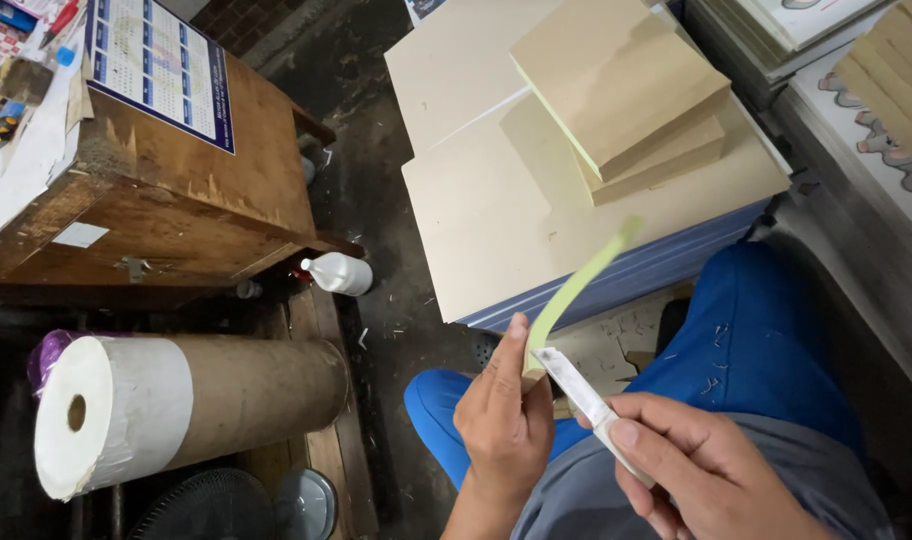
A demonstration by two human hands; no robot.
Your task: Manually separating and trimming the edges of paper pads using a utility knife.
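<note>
While the left hand (503,410) pinched the low end of a green strip (576,285), its long axis ran up and right from that pinch, and the right hand (691,465), fingers closed around a white knife (584,395), set its blade just beside the pinch.

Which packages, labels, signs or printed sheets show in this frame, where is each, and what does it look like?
Calendar-style poster: flat on the wooden table, upper left; rectangular, blue border, white grids.
White label: on the table's front face; small, blank-looking rectangle.
White plastic bottle: lying on the floor beside the table; red cap.
Paper roll: lower left, lying sideways; brown wrap, white band.
</note>
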